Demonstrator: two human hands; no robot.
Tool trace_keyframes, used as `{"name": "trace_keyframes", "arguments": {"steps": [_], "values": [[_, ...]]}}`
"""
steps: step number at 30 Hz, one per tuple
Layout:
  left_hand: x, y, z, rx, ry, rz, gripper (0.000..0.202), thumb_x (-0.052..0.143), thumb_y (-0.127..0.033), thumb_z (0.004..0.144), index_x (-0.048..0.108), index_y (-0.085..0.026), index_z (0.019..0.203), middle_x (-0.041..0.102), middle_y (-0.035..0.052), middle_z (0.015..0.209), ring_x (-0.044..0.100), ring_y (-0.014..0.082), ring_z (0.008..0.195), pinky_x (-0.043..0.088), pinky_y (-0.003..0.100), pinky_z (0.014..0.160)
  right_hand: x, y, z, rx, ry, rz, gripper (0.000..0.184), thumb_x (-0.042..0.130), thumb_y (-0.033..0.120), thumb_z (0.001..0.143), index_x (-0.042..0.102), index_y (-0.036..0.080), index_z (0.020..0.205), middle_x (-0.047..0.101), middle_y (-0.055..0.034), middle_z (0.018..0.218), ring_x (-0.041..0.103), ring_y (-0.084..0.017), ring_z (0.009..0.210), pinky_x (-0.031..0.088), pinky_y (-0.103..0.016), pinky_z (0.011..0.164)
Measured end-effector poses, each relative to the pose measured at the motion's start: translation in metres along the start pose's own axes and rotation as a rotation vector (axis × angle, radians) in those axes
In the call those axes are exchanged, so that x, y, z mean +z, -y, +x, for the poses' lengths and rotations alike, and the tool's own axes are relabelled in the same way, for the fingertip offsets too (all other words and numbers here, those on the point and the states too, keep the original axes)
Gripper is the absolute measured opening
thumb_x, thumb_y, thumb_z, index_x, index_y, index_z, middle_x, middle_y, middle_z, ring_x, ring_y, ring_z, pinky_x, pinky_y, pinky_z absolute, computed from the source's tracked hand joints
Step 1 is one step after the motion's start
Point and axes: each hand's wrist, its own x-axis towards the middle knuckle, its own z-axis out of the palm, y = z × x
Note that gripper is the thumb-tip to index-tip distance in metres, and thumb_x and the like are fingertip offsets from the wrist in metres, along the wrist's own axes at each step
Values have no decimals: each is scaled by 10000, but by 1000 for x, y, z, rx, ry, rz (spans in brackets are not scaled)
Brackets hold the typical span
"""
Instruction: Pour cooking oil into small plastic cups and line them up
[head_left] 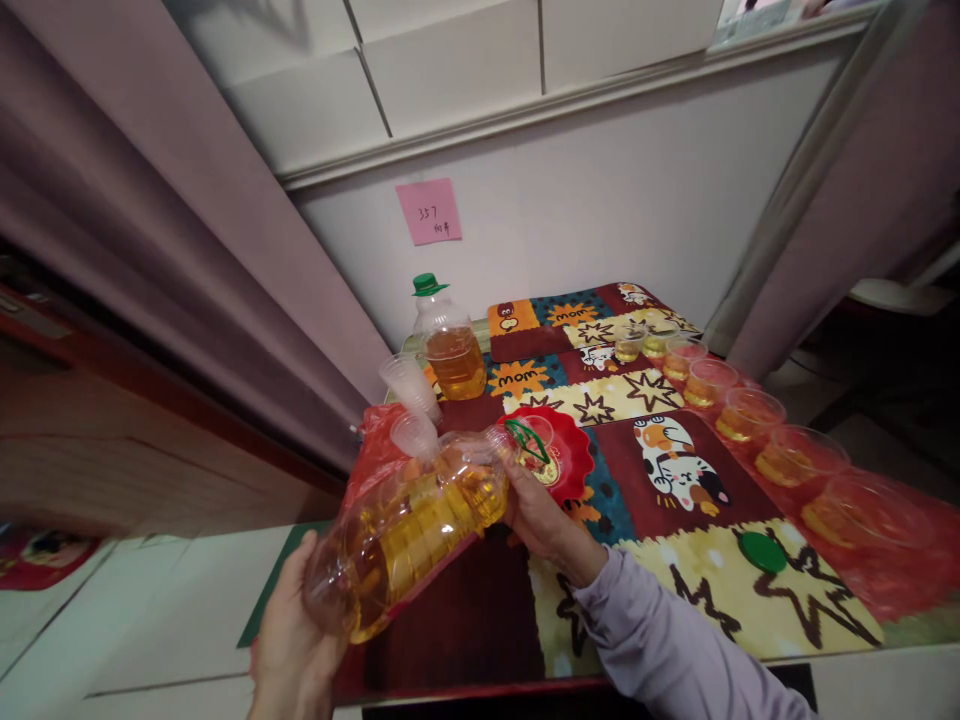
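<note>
A large clear plastic bottle (416, 530) of yellow liquid is tilted, nearly on its side, between my hands. My left hand (296, 620) grips its base at the lower left. Around the neck my right hand (544, 520) is closed, with part of the fingers hidden behind the bottle. The uncapped mouth has a green ring (527, 443) and points over a red scalloped plate (581, 465). A clear plastic cup (541, 428) appears to stand on that plate, partly covered by the bottle's mouth. Whether liquid is flowing, I cannot tell.
A second bottle (459, 365) with a green cap stands at the back left. Stacked clear cups (405, 380) are beside it. Along the right edge runs a row of cups (799, 460) holding yellow liquid. A green cap (763, 551) lies on the patterned mat (660, 590).
</note>
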Motion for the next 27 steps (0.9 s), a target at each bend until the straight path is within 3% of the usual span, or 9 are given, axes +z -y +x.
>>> {"name": "trace_keyframes", "arguments": {"steps": [11,17,24,27], "values": [[-1,0,2,6,22,10,230,506,-141,937,734,-155,915,802,30,750,749,189,609,659,318,657,-6,-5,2,-22,-3,-28,540,701,681,893,731,275,1247,779,-62,1259,685,-295,1258,561,-491,1058],[4,-2,-4,-9,0,-2,230,502,-126,933,729,-146,903,801,29,743,739,175,583,638,276,593,-6,-5,2,-16,14,-16,540,674,679,916,714,278,1275,767,-73,1284,686,-302,1255,568,-512,1041],[1,-1,-4,-11,10,10,193,542,-145,908,735,-151,916,799,38,750,745,201,608,667,346,649,-9,-7,3,-9,18,-16,558,682,685,907,694,293,1303,759,-69,1296,689,-304,1243,590,-494,1002],[2,-1,-4,-4,-2,-2,204,528,-133,917,731,-147,897,797,34,743,740,188,591,661,323,625,-10,-8,3,-18,10,-12,554,692,673,907,694,278,1295,769,-71,1269,679,-297,1262,589,-479,1007]]}}
